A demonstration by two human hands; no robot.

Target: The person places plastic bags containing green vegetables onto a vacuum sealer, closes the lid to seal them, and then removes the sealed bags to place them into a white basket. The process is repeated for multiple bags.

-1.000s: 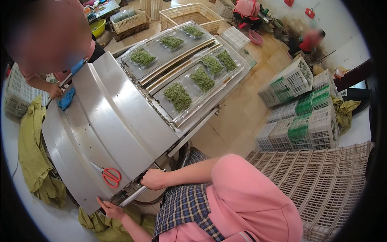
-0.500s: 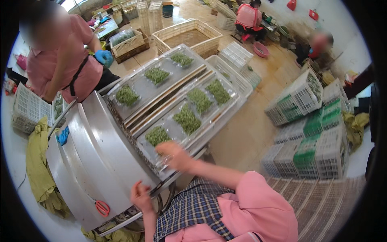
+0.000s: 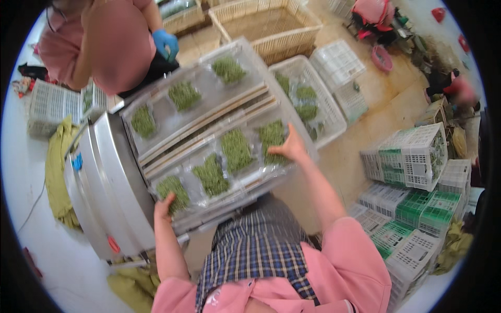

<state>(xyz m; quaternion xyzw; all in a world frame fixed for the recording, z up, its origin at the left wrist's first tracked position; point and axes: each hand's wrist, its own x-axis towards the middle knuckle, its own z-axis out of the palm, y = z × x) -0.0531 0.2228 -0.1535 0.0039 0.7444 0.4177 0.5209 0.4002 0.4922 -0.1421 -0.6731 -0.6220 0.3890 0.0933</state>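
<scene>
Several clear bags of small green vegetable pieces lie in a near row on the steel bed [image 3: 209,107] of a machine. My left hand [image 3: 165,208] is at the row's left end, thumb raised against the nearest bag [image 3: 174,192]. At the right end my right hand [image 3: 291,146] has its thumb and forefinger spread, the thumb touching the rightmost bag [image 3: 272,140]. Two bags, one bag [image 3: 210,175] and another bag [image 3: 236,150], lie between my hands. Three more bags, including a middle bag [image 3: 183,95], form the far row.
The machine's rounded steel lid [image 3: 117,182] stands at left, with red-handled scissors [image 3: 113,244] on it. Across the bed is a co-worker with a blue glove [image 3: 166,44]. A white crate [image 3: 331,117] holding green bags and a large cream crate [image 3: 266,41] stand beyond; stacked crates [image 3: 407,161] are at right.
My right hand has moved from the row's left end to its right end. My left hand has come up from the machine's front edge to the leftmost bag. The view has shifted.
</scene>
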